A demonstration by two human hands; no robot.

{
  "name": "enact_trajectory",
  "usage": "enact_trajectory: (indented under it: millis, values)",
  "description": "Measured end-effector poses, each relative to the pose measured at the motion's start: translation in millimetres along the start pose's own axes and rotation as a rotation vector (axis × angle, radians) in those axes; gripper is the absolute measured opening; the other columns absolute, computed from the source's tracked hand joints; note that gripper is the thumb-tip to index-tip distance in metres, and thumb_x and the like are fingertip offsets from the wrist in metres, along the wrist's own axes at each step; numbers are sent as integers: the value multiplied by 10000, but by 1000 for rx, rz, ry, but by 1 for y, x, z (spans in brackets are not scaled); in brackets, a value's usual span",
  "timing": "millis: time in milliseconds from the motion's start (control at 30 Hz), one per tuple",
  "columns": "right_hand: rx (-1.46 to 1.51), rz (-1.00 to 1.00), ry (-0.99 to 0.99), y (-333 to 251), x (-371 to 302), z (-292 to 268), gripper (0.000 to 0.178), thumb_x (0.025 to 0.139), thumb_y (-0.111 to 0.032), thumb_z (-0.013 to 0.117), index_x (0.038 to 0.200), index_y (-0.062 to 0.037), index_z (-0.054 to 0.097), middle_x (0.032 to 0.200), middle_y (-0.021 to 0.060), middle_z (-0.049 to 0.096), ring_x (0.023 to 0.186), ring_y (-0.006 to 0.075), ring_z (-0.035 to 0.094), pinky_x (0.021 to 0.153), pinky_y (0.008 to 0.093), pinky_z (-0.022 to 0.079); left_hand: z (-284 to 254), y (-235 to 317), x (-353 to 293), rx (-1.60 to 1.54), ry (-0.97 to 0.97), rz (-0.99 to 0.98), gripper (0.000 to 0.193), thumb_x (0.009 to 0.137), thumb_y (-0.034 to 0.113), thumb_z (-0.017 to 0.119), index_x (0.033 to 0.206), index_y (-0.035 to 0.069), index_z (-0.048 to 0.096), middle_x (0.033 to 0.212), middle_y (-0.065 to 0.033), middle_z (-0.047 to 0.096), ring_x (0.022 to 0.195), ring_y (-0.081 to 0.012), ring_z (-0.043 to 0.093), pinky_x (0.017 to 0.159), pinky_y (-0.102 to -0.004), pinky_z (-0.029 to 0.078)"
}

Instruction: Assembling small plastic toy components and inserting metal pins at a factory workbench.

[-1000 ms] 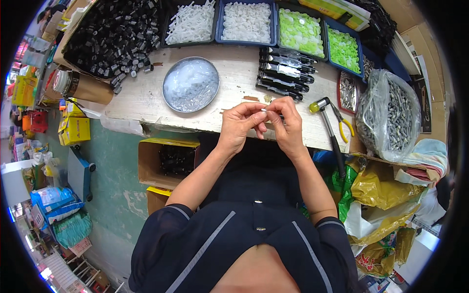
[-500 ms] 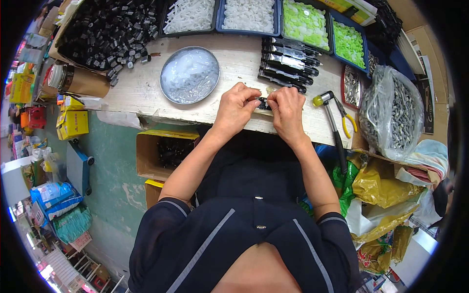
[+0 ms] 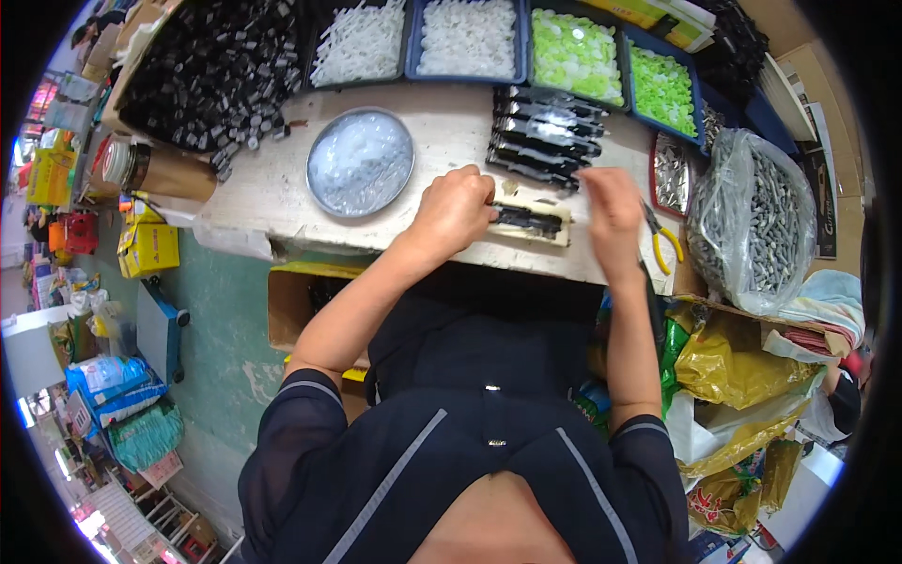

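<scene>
A cream block point(image 3: 566, 224) lies near the table's front edge with a slim black plastic part point(image 3: 528, 222) on it. My left hand point(image 3: 456, 209) is closed at the left end of that part, its fingertips partly hidden. To the right of the block, my right hand point(image 3: 613, 209) is raised and smeared by motion, so its fingers are unclear. It covers the spot where the mallet head lay, and the head does not show. Behind the block, several similar black parts point(image 3: 543, 136) lie in a row.
A round metal dish point(image 3: 362, 162) holds a clear, gel-like substance. Yellow-handled pliers point(image 3: 669, 249) lie at the right. Trays of white pieces point(image 3: 470, 38) and green pieces point(image 3: 575, 54) line the back. A bag of metal parts point(image 3: 756, 216) stands right; black caps point(image 3: 216, 75) pile up left.
My right hand has left the black part and moved right, to where the mallet lay. My left hand stays beside the part; the cream block is now uncovered.
</scene>
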State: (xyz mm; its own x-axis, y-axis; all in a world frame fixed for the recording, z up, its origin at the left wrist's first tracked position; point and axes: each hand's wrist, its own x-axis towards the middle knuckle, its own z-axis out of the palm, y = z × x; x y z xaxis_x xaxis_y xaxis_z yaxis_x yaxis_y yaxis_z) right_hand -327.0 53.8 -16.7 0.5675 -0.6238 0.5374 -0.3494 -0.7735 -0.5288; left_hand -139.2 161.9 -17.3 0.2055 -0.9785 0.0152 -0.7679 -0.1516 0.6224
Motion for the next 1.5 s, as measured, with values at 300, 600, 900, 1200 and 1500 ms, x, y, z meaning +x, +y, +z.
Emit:
enact_trajectory:
  millis: [300, 600, 900, 1200, 1500]
  values:
    - [-694, 550, -253, 109, 1, -61, 175, 799, -95, 553, 961, -34, 577, 987, 224, 542, 825, 412, 582, 704, 482, 466, -8, 39, 178, 251, 142, 231, 142, 690, 128, 653, 802, 41, 657, 783, -169, 632, 764, -347, 609, 688, -421, 477]
    - [-614, 524, -249, 121, 5, -64, 154, 773, -59, 531, 909, -44, 600, 910, 172, 583, 788, 384, 586, 689, 467, 456, 16, 27, 233, 351, 39, 227, 150, 631, 24, 581, 760, 13, 659, 816, -223, 625, 797, -384, 613, 687, -444, 498]
    - [-466, 395, -64, 121, 1, -61, 159, 790, 10, 491, 905, -32, 593, 935, 173, 540, 834, 388, 551, 691, 450, 437, 2, 19, 217, 180, 107, 258, 207, 632, 70, 641, 835, 66, 684, 815, -176, 642, 791, -322, 616, 733, -384, 487]
    - [-91, 226, 75, 73, 12, -66, 82, 813, 10, 540, 888, 0, 569, 834, 120, 540, 739, 254, 537, 653, 333, 427, -35, 26, 135, -1048, -17, 87, 194, 793, 7, 615, 968, -71, 586, 839, -132, 622, 709, -184, 630, 596, -267, 529]
    - [603, 119, -354, -36, 17, -18, 57, 796, 26, 576, 846, -2, 571, 797, 71, 519, 749, 183, 532, 649, 270, 421, 17, 12, -12, -1718, -145, 108, 89, 795, -54, 597, 875, -25, 624, 903, -117, 575, 778, -249, 651, 647, -320, 574]
